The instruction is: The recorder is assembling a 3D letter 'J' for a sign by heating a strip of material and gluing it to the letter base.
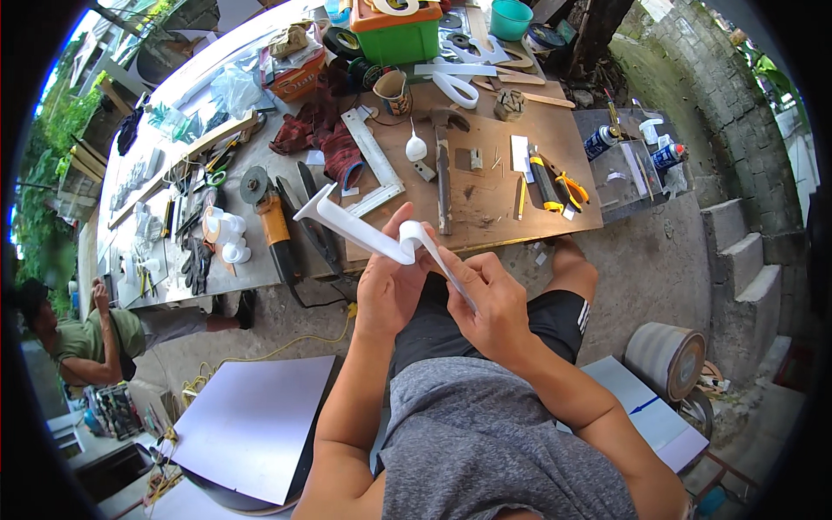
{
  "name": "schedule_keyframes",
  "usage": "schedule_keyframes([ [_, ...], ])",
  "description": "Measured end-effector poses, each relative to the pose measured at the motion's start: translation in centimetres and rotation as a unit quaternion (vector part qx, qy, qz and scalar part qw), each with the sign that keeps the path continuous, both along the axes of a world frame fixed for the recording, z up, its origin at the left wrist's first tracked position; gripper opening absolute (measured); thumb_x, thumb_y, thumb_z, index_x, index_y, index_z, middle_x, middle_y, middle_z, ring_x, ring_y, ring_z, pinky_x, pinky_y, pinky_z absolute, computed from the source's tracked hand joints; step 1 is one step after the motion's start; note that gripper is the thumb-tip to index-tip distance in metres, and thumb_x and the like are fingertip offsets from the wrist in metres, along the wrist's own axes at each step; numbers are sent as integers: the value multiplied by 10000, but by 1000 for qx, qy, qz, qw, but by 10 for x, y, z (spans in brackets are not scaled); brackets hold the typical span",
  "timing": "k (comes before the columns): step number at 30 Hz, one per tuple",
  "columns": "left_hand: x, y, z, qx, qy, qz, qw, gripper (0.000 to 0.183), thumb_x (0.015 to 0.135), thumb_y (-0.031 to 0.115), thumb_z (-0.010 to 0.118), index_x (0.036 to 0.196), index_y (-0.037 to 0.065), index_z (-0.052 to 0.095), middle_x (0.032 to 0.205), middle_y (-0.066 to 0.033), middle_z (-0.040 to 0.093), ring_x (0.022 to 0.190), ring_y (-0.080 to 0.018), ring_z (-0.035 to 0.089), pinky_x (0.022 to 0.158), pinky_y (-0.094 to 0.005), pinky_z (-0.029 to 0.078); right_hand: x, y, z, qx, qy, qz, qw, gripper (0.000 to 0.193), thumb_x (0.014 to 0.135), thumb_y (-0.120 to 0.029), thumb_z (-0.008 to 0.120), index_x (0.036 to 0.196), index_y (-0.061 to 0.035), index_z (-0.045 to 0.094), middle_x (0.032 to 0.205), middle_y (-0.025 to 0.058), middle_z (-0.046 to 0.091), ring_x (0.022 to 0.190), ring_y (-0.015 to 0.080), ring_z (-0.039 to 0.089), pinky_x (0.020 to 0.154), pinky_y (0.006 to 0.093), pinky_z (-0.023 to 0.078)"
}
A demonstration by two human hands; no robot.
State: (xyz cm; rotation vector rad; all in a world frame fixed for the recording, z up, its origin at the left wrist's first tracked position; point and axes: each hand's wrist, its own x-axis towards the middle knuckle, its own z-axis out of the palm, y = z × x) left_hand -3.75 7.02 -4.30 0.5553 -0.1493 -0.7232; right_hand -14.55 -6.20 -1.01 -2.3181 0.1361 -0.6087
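A white bent plastic-looking strip (360, 231), folded into angles with one rounded curl, is held up in front of me near the table's front edge. My left hand (387, 290) grips it from below, its fingers around the middle bend. With thumb and fingers, my right hand (492, 303) pinches the strip's right end, which slopes down toward me. Just beyond the strip lie a metal square ruler (373, 156) and a claw hammer (444, 173). An angle grinder (270, 225) with an orange body rests to the left.
Pliers (544, 180), a yellow pencil (522, 198) and a white glue bottle (416, 146) lie on the wooden board. A green box (396, 35) stands at the back. Spray cans (667, 156) are at right, concrete steps (745, 269) beyond. Another person (95, 338) sits at far left.
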Motion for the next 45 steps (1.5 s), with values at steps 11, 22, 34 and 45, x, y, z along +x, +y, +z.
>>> schedule_keyframes([
  [11,3,-2,-1,37,-44,-1,998,648,952,200,610,1535,44,372,1231,-79,567,1141,-185,562,1031,-328,414,3,5,-6,43,6,23,999,589,809,30,721,1374,-114,642,871,84,591,661,231,619,600,358,522],
  [22,-52,22,-17,282,-254,-82,921,835,959,82,674,1604,27,146,1399,-160,484,1309,-199,494,1107,-355,385,37,10,-23,227,29,-97,969,211,928,-130,709,1044,-18,573,765,106,668,617,193,668,563,336,528],
  [34,-28,109,-20,536,-208,137,807,523,978,84,627,1463,-33,470,947,6,594,799,-58,524,701,-214,445,106,40,-66,293,114,72,947,182,964,-167,679,995,9,646,825,123,656,679,186,650,635,312,515],
  [45,-14,193,-10,592,-137,232,760,490,974,78,656,1428,-23,503,1022,-24,654,806,-55,537,699,-209,454,176,140,-140,31,180,114,976,751,841,-262,802,1409,62,434,1195,222,549,1088,376,595,950,416,515],
])
